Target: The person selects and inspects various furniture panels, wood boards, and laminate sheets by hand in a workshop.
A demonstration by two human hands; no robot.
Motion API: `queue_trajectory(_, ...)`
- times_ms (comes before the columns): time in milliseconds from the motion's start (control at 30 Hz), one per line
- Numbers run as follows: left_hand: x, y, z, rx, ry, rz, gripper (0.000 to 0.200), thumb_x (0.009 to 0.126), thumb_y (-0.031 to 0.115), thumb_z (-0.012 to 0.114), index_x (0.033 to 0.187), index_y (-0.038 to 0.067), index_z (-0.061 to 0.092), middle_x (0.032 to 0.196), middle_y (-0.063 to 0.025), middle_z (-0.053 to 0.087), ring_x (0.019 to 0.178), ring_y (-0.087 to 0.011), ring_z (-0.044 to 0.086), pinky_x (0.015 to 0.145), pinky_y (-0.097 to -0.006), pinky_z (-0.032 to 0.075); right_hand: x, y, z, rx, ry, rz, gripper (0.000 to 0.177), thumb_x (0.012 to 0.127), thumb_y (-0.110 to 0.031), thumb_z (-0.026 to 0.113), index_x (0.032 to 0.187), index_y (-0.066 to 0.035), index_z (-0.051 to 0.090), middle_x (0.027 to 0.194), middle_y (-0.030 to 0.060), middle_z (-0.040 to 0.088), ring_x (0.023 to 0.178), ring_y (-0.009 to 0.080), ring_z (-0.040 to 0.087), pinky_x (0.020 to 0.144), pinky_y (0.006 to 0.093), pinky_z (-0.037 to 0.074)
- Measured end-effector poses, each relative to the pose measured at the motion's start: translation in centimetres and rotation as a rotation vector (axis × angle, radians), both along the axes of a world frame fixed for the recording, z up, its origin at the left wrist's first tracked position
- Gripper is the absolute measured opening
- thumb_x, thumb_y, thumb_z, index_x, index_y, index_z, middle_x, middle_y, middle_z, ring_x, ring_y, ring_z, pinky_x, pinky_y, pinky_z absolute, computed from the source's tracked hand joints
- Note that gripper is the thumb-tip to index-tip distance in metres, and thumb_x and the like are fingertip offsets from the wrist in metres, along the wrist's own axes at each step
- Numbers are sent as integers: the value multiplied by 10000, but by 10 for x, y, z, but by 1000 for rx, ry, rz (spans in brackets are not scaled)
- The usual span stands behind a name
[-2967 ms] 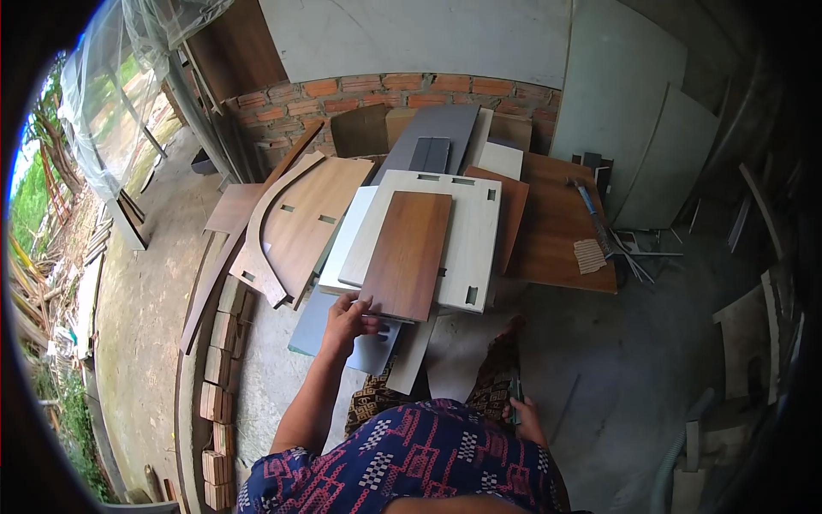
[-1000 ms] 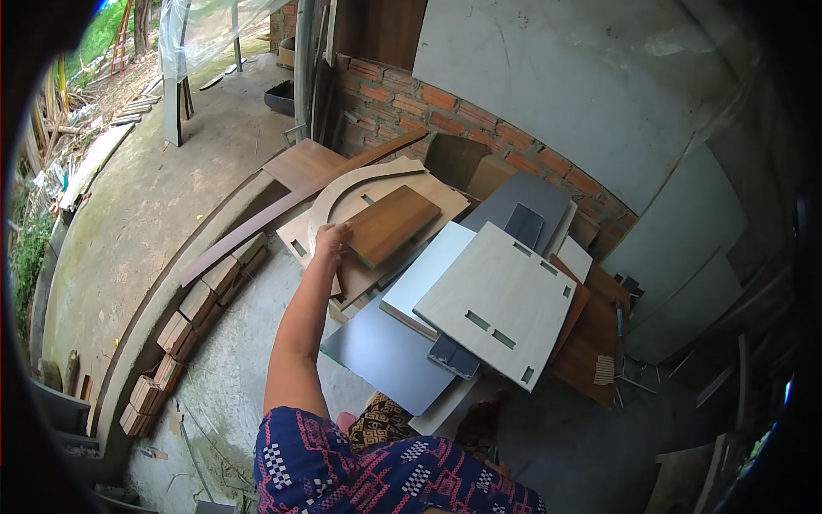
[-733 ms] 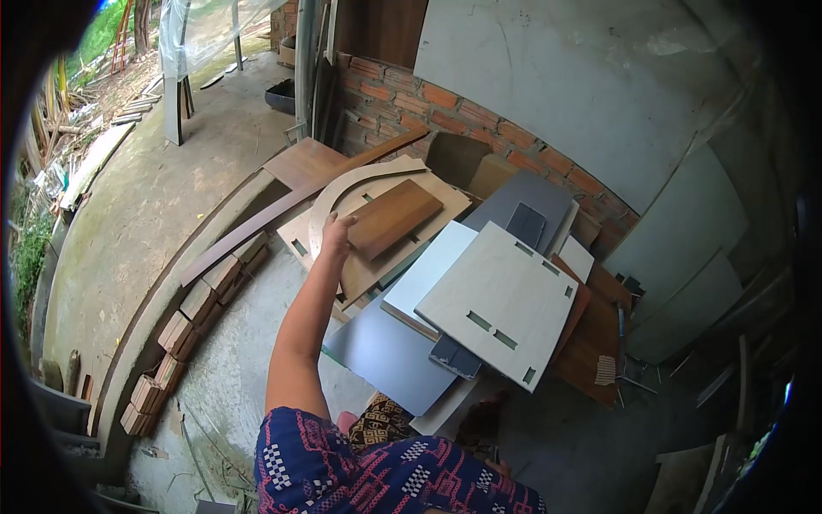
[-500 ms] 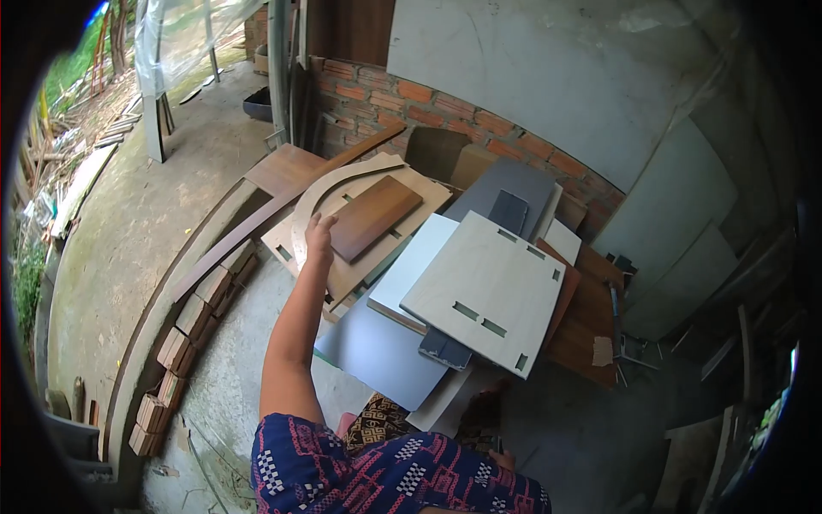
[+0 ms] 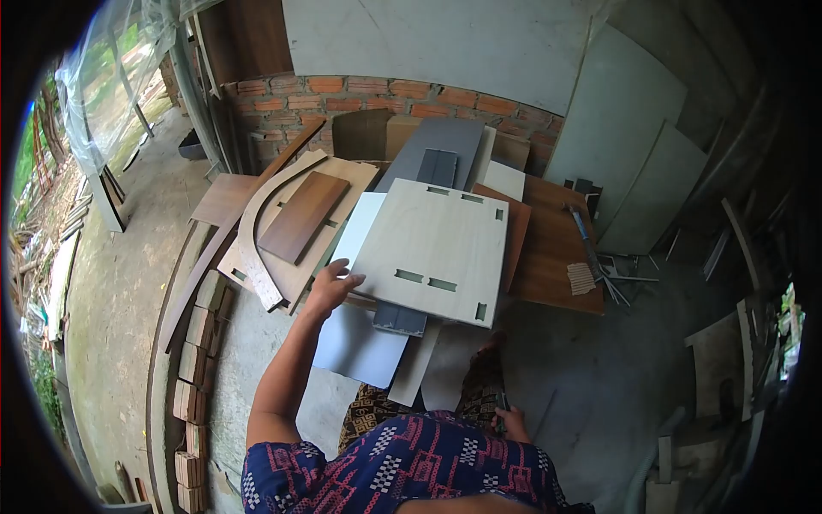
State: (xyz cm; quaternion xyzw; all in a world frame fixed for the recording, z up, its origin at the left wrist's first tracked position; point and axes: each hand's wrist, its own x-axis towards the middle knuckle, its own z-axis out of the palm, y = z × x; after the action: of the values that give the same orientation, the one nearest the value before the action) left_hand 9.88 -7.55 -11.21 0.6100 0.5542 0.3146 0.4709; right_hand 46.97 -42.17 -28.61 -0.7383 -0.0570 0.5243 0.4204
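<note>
My left hand (image 5: 332, 287) reaches out with its fingers apart, right at the lower left edge of a pale slotted board (image 5: 441, 244). That board lies on top of a stack, over a white panel (image 5: 364, 224) and a dark grooved block (image 5: 400, 319). Low by my thigh, my right hand (image 5: 512, 423) is closed around a small dark object (image 5: 502, 403), which is too small to make out. To the left, a curved wooden strip (image 5: 251, 236) and a brown board (image 5: 304, 217) lie on a light slotted panel (image 5: 224, 264).
A brown wooden panel (image 5: 552, 244) at the right bears a hammer (image 5: 582, 227) and a corrugated piece (image 5: 580, 278). Bricks (image 5: 190, 403) line the low ledge at left. Large grey sheets (image 5: 616, 128) lean by the brick wall (image 5: 291, 101).
My left hand has left the curved strip and moved to the edge of the pale slotted board. The view has swung to the right, and more of my right hand shows.
</note>
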Motion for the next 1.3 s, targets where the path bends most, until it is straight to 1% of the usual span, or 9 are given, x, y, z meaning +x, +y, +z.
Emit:
queue_trajectory(100, 10, -14, -2, -130, -238, 132, 676, 732, 264, 672, 1226, -120, 416, 1120, -255, 543, 920, -302, 589, 743, -346, 484, 4, -7, -6, 34, 5, 8, 106, 812, -65, 574, 890, -24, 514, 642, 63, 555, 518, 168, 541, 472, 300, 435)
queue_trajectory(133, 10, -13, -9, -172, -282, 146, 641, 748, 241, 660, 1217, -125, 422, 1027, -211, 580, 780, -246, 606, 640, -318, 490, 5, -9, -7, 61, 12, 6, 106, 812, -72, 573, 889, -28, 514, 642, 61, 557, 520, 166, 542, 474, 299, 435)
queue_trajectory(433, 16, -22, -26, -507, -851, 381, 358, 812, 182, 593, 1043, -69, 486, 829, -151, 555, 710, -244, 582, 639, -336, 531, 8, -11, -11, 136, 63, 0, 117, 814, -119, 564, 892, -45, 518, 641, 55, 564, 536, 157, 554, 477, 289, 432)
queue_trajectory(600, 20, -29, -22, -543, -922, 386, 288, 822, 188, 587, 974, -36, 492, 818, -147, 542, 784, -264, 572, 682, -362, 528, 5, -6, 18, 224, 128, -85, 128, 822, -131, 564, 899, -35, 527, 656, 61, 565, 543, 170, 555, 495, 300, 444)
queue_trajectory(700, 15, -26, -28, -561, -912, 308, 289, 822, 194, 583, 973, -37, 494, 827, -148, 548, 793, -266, 570, 704, -384, 523, -3, 17, 79, 401, 178, -143, 144, 824, -129, 563, 921, -26, 536, 692, 66, 570, 570, 178, 562, 509, 308, 455)
queue_trajectory(800, 14, -22, -30, -575, -882, 293, 289, 832, 185, 554, 1031, -17, 496, 880, -170, 554, 825, -299, 589, 664, -397, 528, 7, 53, 109, 701, 334, -60, 153, 824, -120, 558, 939, -19, 544, 779, 81, 579, 658, 196, 591, 555, 328, 491)
queue_trajectory(933, 14, -16, -37, -578, -860, 299, 323, 851, 200, 517, 1096, -6, 471, 968, -197, 549, 832, -315, 576, 671, -412, 506, -11, 108, 164, 819, 281, 122, 207, 796, -66, 590, 995, -20, 554, 943, 103, 593, 866, 227, 607, 641, 347, 516)
queue_trajectory(1067, 15, -19, -34, -610, -874, 327, 355, 845, 202, 535, 1119, -15, 471, 1011, -214, 515, 873, -320, 558, 697, -411, 494, -34, 148, 189, 783, 217, 221, 280, 796, -68, 613, 1069, -35, 562, 941, 66, 604, 943, 196, 575, 701, 328, 511)
queue_trajectory(1300, 19, -16, -44, -554, -934, 364, 357, 775, 163, 655, 1007, -34, 469, 848, -181, 529, 650, -277, 602, 490, -315, 512, -48, 181, 198, 731, 186, 306, 258, 779, -65, 626, 1032, -31, 589, 919, 56, 602, 825, 144, 576, 664, 321, 524)
